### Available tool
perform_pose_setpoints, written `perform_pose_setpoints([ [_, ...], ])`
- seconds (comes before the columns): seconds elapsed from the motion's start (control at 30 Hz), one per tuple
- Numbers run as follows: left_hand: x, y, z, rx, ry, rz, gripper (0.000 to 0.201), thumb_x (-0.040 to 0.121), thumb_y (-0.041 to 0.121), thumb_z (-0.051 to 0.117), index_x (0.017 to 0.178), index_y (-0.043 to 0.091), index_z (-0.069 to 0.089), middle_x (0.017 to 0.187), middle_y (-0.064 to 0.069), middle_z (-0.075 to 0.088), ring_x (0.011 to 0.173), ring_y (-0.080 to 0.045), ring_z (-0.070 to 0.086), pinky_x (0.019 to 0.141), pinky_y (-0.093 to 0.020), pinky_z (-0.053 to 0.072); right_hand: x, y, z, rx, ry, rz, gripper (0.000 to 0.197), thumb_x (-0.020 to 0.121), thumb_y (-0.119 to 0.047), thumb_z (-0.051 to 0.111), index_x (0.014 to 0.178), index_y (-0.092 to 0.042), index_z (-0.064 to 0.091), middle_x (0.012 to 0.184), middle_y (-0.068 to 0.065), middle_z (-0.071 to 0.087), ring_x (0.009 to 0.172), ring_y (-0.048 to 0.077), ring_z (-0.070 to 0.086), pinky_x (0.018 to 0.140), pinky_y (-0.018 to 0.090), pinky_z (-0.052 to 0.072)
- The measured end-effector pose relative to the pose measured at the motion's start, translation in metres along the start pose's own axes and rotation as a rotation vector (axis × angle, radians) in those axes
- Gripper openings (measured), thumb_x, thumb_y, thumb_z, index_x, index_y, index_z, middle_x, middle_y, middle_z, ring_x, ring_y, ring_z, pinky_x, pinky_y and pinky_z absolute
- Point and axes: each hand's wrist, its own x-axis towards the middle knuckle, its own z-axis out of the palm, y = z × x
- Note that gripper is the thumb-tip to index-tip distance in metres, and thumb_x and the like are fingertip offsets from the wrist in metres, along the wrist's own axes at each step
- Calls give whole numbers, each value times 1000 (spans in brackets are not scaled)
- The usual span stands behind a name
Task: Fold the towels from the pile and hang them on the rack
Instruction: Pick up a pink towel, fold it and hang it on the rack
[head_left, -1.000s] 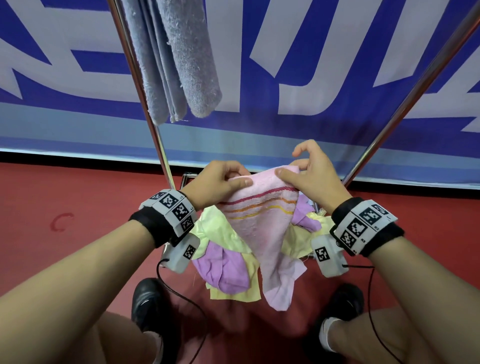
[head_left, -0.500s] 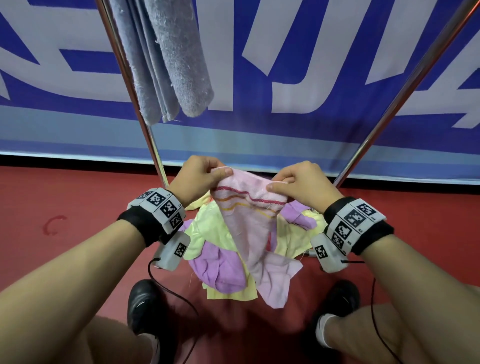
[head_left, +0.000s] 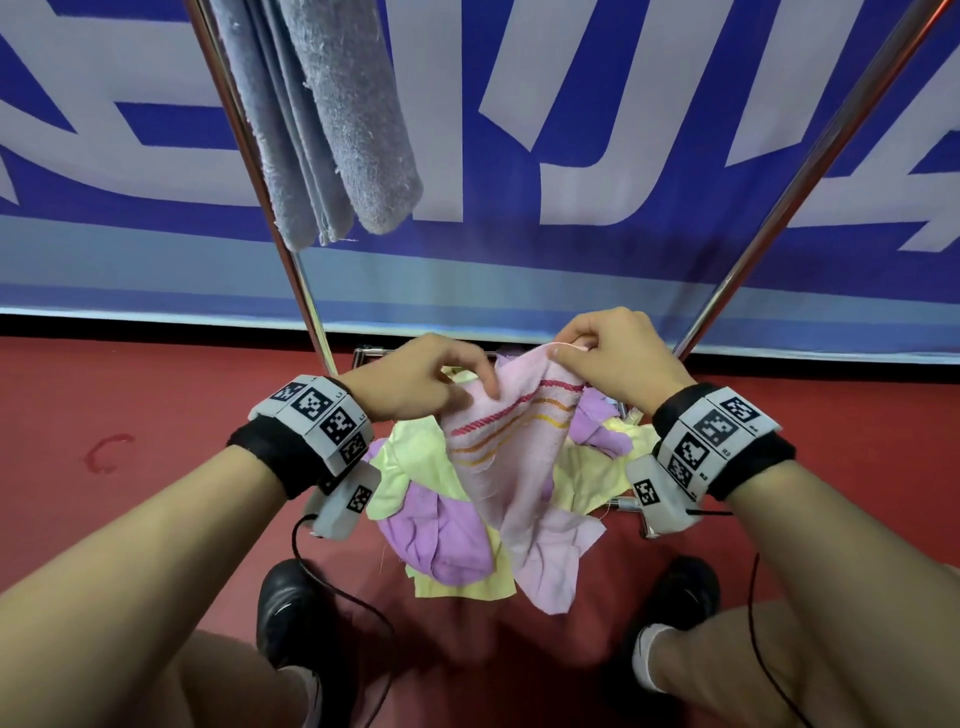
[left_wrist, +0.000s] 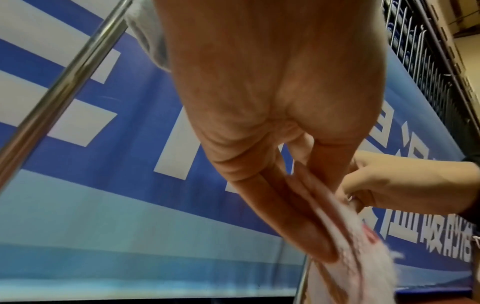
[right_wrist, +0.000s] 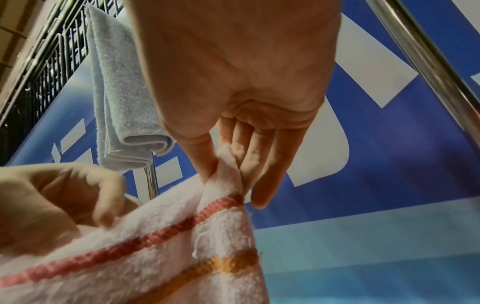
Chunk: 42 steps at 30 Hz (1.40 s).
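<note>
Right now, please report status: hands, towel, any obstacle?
Right hand pinches pink striped towel corner. Left hand fingers on its edge, grip unclear. Towel unfolded, above pile. Blue towel already hung; nothing blocking.
</note>
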Motion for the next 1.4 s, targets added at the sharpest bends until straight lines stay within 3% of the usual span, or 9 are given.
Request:
perform_pose_setpoints([
  [0.13,4,2,9,46,-89,-51,48,77,-2,62,115,24,75,106,18,66,95,3,64,79,-19,51,-3,-9,2,13,23,-1,8,86,-29,74,77,-30,73,72,-8,70,82,16,63,76,25,43],
  [0.33,9,9,15,-208,132,-300,43,87,-9,51,116,15,73,111,-10,69,75,-18,67,58,-27,59,-8,-19,7,81,22,-62,8,82,-28,77,76,-27,72,63,-6,68,61,1,57,65,21,45],
  [0.6,12,14,21,-612,216,-418,22,99,18,55,104,5,73,97,-16,74,74,-30,70,67,-38,63,-23,-40,32,275,-105,-60,12,81,-25,81,81,-20,70,67,0,73,67,16,71,75,35,59],
  [0.9,14,8,17,-293,324,-284,12,93,4,65,104,2,72,83,-10,68,56,-8,63,55,-25,57,-23,-41,20,613,-311,112,20,83,-1,79,99,-9,71,95,15,75,88,29,74,94,45,60],
  [1.0,10,13,10,-97,218,-162,9,92,10,70,100,11,74,92,-8,74,70,-5,60,70,-22,52,-16,-30,15,440,-147,74,50,74,-17,91,113,-26,61,125,-2,64,98,9,68,94,33,56],
  [1.07,7,16,5,-33,140,-74,10,92,9,70,96,16,74,94,-10,75,78,-6,60,76,-21,50,-19,-32,15,448,-292,64,64,76,-18,91,132,-19,58,133,0,64,108,6,67,99,29,55],
  [1.17,2,17,1,-21,138,-29,13,90,6,72,93,19,72,91,-15,74,76,-11,62,72,-27,53,-24,-39,11,547,-473,76,8,87,-10,80,95,-11,77,83,6,78,71,5,67,73,21,57],
  [1.23,1,17,1,-109,178,-72,21,88,3,74,101,15,62,88,-15,75,67,-13,61,61,-28,52,-23,-39,10,505,-431,76,27,87,-15,82,62,-15,71,52,-8,56,49,2,45,55,16,38],
  [1.4,7,16,1,-450,310,-183,35,86,11,77,109,11,51,75,-9,70,62,-17,59,56,-25,47,-13,-34,15,549,-213,121,34,80,-28,88,82,3,74,71,7,57,70,14,46,67,28,37],
])
